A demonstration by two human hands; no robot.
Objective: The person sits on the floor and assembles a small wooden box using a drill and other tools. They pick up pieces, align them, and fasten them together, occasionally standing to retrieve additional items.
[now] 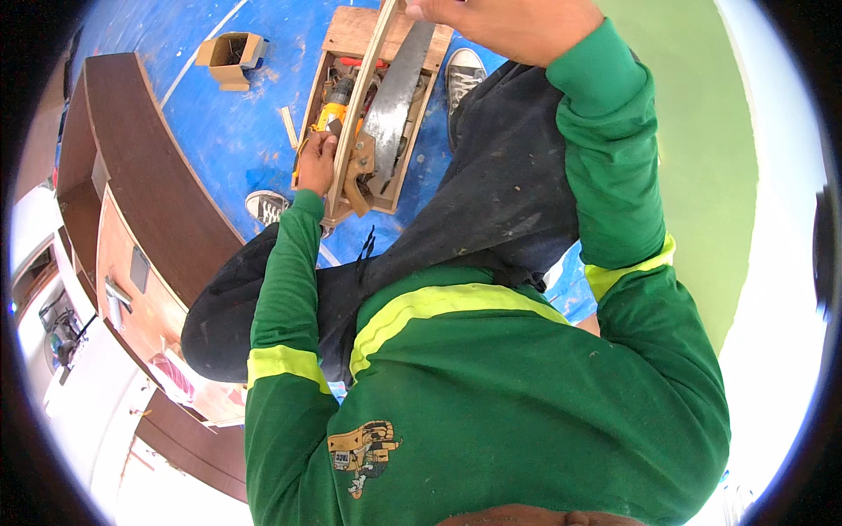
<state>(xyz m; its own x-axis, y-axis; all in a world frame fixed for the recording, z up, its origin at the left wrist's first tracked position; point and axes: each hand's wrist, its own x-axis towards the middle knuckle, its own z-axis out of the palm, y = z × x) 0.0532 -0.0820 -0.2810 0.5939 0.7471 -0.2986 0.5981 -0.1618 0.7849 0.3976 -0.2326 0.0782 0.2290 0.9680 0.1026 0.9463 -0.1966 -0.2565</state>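
Note:
My left hand (316, 163) grips the lower part of a long thin wooden strip (361, 96), which stands on edge and runs up to the top of the picture. My right hand (513, 24) is closed around the strip's upper end at the top edge; its fingertips are cut off by the frame. Just behind the strip, a handsaw (396, 96) with a wooden handle lies in an open wooden toolbox (349, 31) on the blue floor. A yellow power tool (331, 114) sits in the box beside my left hand. My green sleeves and dark trousers fill the lower picture.
A dark brown wooden counter (145, 167) curves along the left. A small open cardboard box (230, 54) and a short wood offcut (288, 127) lie on the blue floor (228, 131). My sneakers (463, 74) stand beside the toolbox. A green wall (702, 149) rises at right.

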